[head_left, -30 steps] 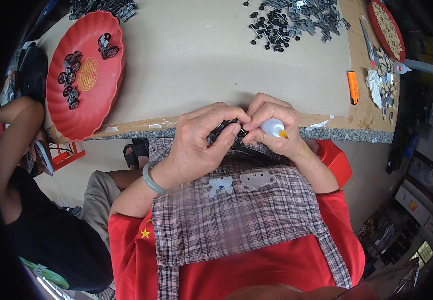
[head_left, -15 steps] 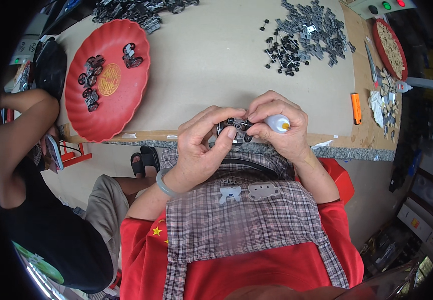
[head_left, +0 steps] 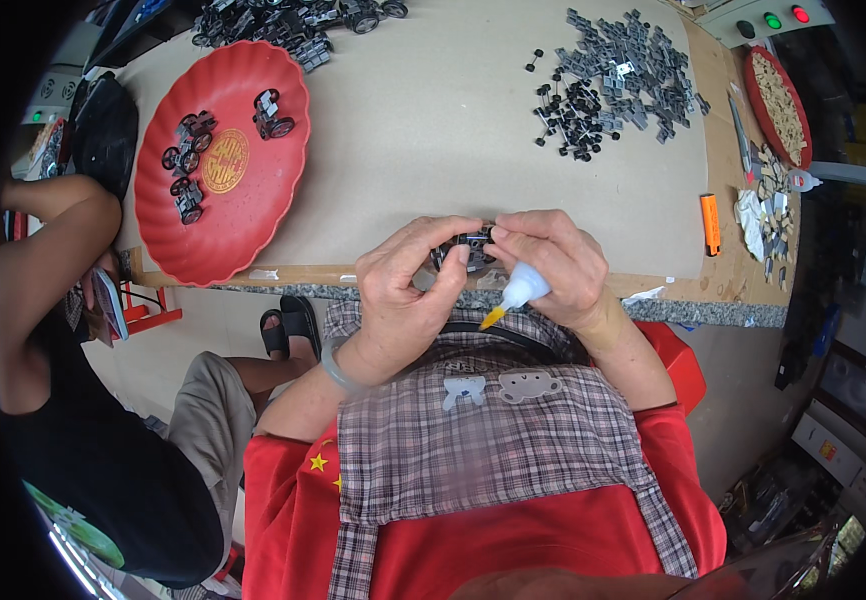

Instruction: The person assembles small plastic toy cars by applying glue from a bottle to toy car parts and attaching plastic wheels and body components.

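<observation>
The left hand [head_left: 403, 300] and the right hand [head_left: 553, 265] meet at the near edge of the bench [head_left: 433, 130], just above the person's lap. Between the fingertips of both sits a small dark wheeled part [head_left: 468, 250], pinched from the left by the left thumb and forefinger and from the right by the right forefinger and thumb. The right hand also grips a small white glue bottle [head_left: 518, 290] in its lower fingers; the bottle's yellow tip points down and toward the person's left, away from the part. A pale bangle [head_left: 338, 368] circles the left wrist. Below the hands lies a checked apron [head_left: 483, 440] over a red shirt [head_left: 553, 540].

Farther out on the bench, to the left, a red scalloped tray [head_left: 243, 215] holds a few assembled dark wheeled pieces [head_left: 185, 165]. At the far edge is a heap of more dark assemblies [head_left: 283, 20]. To the upper right a loose pile of small grey and black parts [head_left: 618, 80] is spread on the surface. Near the right edge lie an orange lighter-shaped thing [head_left: 710, 222], a scatter of pale scraps [head_left: 768, 215] and a second red dish [head_left: 778, 100] filled with light-coloured bits.

At the left another person in a black top [head_left: 83, 480] sits beside the bench, a bare arm [head_left: 38, 260] bent upward
</observation>
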{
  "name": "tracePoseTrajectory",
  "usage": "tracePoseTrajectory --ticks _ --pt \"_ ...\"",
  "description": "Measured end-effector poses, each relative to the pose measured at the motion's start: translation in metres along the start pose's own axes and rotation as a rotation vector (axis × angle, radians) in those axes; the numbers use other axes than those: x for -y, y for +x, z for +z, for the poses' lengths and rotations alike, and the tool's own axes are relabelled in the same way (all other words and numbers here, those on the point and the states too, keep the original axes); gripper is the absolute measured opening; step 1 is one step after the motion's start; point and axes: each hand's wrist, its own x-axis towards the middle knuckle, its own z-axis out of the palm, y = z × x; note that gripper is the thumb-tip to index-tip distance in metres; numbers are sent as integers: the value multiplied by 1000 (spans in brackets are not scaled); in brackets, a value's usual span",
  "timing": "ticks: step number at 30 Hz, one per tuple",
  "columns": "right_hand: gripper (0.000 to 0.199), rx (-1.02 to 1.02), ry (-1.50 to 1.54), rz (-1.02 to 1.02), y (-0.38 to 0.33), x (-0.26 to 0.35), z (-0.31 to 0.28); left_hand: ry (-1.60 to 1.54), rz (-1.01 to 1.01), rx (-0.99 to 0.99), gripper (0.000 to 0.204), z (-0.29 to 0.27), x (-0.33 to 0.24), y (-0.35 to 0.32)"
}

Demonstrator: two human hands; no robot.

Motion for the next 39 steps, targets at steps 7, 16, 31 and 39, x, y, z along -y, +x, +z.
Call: tracePoseTrajectory --ticks 7,16,31,39 --pt "21 6 195 156 -3 -7 0 -6 14 49 21 0 1 -2" --pt "22 -57 20 61 -9 -1 4 -27 -171 68 23 3 3 -4" --pt "17 138 532 487 -7 -10 -9 42 82 71 20 3 8 -1" --pt "21 263 921 633 -14 -19 -13 -131 117 345 17 -5 15 4"
